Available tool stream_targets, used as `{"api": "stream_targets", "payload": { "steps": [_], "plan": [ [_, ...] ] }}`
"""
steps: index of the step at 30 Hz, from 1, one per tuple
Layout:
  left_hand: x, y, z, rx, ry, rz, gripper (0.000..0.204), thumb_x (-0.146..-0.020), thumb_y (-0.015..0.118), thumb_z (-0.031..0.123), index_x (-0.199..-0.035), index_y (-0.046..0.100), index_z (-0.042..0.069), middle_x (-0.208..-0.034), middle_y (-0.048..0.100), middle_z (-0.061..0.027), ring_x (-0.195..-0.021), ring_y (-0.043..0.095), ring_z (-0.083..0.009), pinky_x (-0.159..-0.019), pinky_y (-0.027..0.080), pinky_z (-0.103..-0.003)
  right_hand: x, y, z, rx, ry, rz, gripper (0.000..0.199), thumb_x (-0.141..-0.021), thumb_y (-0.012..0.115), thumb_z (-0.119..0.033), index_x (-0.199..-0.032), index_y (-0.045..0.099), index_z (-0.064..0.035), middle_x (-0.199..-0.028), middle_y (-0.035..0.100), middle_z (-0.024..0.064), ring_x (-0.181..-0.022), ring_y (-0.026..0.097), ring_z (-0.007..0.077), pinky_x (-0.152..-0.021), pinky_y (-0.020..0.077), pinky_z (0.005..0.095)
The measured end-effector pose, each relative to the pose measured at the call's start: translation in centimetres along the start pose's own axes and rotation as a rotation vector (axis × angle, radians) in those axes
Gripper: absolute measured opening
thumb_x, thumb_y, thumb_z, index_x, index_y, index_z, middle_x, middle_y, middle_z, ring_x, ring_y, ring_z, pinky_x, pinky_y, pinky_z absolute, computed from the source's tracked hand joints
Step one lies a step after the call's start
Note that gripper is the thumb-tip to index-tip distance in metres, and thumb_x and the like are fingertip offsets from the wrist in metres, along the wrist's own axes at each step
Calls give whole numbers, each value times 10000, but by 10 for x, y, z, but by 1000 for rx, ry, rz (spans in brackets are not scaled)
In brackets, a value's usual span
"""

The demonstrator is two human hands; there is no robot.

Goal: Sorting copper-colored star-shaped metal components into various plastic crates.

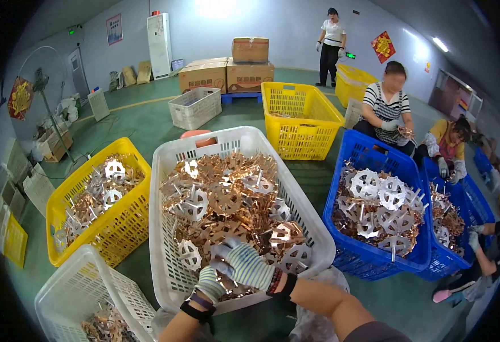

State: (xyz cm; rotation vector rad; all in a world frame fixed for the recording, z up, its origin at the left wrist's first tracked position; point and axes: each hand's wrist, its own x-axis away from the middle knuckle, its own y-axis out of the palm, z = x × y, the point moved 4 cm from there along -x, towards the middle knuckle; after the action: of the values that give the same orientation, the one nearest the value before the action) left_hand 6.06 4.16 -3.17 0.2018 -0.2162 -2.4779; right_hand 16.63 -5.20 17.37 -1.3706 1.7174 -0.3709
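Both hands wear striped gloves with grey fingers and reach into the near end of a white plastic crate [164,251]. The crate is heaped with copper-coloured metal pieces [227,199] and round silver plates with cut-outs [190,255], some bearing a thin rod. My right hand [249,264] lies across the pile, its fingers curled together and pointing left; what they hold is hidden. Lower and partly behind it, my left hand [210,284] is down among the pieces, its fingers mostly covered. A silver plate [295,258] lies right of my right hand.
Yellow crates [116,239] [301,139] stand left and beyond. Blue crates [347,251] with similar parts stand at right, where seated people [386,108] work. Another white crate [99,273] is near left. Cardboard boxes [250,77], a fan [50,108] and a standing person [332,43] are farther off.
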Motion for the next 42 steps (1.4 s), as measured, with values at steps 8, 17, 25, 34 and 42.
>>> {"api": "stream_targets", "payload": {
  "steps": [8, 17, 25, 34, 42],
  "plan": [
    [-3, 40, 58, -1405, 108, -281, 359, -726, 667, 352, -1041, 650, 181, -1079, 626, -89, -1022, 556, -273, -837, 480, -358, 5, 11, 9, -101, -62, -38, 291, -831, 595, -232, -1047, 587, -37, -953, 602, 142, -895, 570, 326, -802, 472, 398],
    [2, 35, 56, -1276, 179, -48, 373, -751, 604, 356, -1030, 634, 111, -992, 649, -161, -895, 611, -329, -754, 508, -387, 3, 10, 15, -90, 4, 47, 261, -867, 583, -182, -1072, 567, -21, -891, 632, 200, -809, 618, 365, -730, 501, 433],
    [-12, 42, 119, -672, -298, -55, 395, -686, 710, 228, -1035, 644, 55, -877, 684, -65, -797, 633, -227, -770, 495, -341, 13, 19, 4, -994, 280, -70, 232, -947, 485, -175, -1113, 544, -24, -761, 560, 8, -655, 546, 162, -616, 474, 325],
    [-8, 23, 32, 403, -654, 451, 498, -970, 276, 442, -1146, 533, 53, -1172, 530, -163, -1027, 503, -344, -909, 389, -580, 2, -3, 37, -555, 223, 131, 220, -918, 515, -165, -1052, 598, -11, -805, 617, 112, -724, 602, 229, -683, 490, 315],
    [6, 37, 68, -1090, 138, -306, 282, -759, 631, 240, -1011, 643, 115, -963, 646, -108, -881, 596, -290, -742, 495, -380, 13, 21, 12, -91, 50, 14, 232, -901, 525, -146, -1079, 568, -3, -1009, 599, 182, -945, 582, 342, -851, 467, 393]
  ]
}}
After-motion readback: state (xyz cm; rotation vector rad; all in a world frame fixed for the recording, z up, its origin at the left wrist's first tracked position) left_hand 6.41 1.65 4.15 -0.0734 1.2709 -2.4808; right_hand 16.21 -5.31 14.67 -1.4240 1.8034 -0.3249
